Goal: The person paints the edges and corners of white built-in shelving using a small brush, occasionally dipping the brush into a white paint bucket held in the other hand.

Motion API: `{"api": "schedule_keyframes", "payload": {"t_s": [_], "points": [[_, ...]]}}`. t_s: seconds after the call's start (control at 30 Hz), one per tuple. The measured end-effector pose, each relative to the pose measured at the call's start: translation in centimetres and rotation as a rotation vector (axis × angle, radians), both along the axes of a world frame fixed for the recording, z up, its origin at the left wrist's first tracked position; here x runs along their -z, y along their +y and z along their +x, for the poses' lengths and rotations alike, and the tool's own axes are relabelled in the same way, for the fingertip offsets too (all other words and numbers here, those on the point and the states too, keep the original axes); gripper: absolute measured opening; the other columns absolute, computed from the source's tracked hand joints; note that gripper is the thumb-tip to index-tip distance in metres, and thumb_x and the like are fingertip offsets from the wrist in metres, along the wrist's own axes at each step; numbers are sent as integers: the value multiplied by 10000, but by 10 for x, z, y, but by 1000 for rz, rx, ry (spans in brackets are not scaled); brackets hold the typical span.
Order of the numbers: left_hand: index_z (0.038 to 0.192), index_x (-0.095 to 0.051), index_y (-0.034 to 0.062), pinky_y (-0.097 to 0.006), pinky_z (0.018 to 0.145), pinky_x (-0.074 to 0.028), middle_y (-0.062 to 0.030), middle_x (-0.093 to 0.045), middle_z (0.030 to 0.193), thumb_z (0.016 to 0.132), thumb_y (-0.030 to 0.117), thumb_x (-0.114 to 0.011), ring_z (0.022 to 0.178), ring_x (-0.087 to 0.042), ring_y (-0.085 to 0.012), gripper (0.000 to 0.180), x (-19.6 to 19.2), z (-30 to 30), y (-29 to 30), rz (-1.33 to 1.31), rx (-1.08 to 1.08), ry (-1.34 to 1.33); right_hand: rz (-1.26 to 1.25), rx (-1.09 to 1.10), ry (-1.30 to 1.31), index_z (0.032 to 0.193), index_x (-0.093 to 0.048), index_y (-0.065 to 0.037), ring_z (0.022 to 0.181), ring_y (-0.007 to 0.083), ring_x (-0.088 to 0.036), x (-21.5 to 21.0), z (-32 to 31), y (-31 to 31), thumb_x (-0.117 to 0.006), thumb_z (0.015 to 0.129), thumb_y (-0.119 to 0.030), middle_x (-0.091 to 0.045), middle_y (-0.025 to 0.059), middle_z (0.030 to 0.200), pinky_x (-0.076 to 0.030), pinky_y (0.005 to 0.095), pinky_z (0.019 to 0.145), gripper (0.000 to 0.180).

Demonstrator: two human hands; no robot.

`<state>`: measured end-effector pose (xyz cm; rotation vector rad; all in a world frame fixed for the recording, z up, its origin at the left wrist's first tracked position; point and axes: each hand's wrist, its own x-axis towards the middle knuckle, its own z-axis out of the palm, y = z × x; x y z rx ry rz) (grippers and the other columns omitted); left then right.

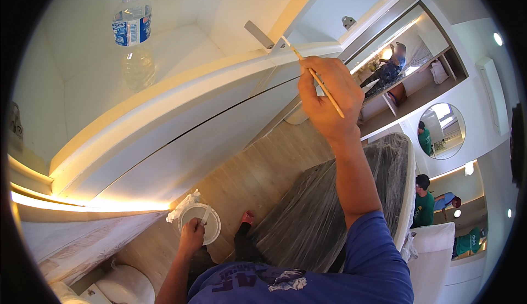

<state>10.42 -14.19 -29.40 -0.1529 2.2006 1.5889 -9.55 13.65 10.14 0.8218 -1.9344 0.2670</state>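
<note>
My right hand (330, 100) pinches a thin paintbrush (326, 91) with a light wooden handle. Its pale tip reaches the white front edge of the cabinet shelf (236, 62), beside a grey metal hinge (258, 35). Lower down, the fingers of my left hand (191, 235) are closed at the rim of a round white tub (215, 237). A pale flat strip (206, 215) slants up from those fingers over the tub; its kind is unclear. Pale content shows inside the tub.
A water bottle (132, 35) with a blue cap stands on the shelf. A lit strip (110, 205) glows below the cabinet. Plastic film covers a large dark piece (313, 205) on my right. People in green shirts (424, 202) are farther right, near a round mirror (441, 131).
</note>
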Motion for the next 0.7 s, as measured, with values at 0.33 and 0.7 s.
{"api": "schedule_keyframes", "payload": {"t_s": [0.33,0.7], "points": [[971,-707,-16,-440,681,-518,-186,-686,739,935,160,-566,720,-694,-321,228,-14,-3,2,-34,12,-14,-6,-2,0,935,-660,9,691,259,-647,-2,0,1,-704,734,136,-676,105,768,-514,341,604,241],[971,-709,-13,-428,671,-520,-178,-690,740,939,154,-568,712,-695,-303,221,-10,-3,4,-34,11,-43,11,-13,23,937,-663,4,678,259,-644,-1,-3,2,-705,734,132,-676,99,764,-514,338,603,244]]}}
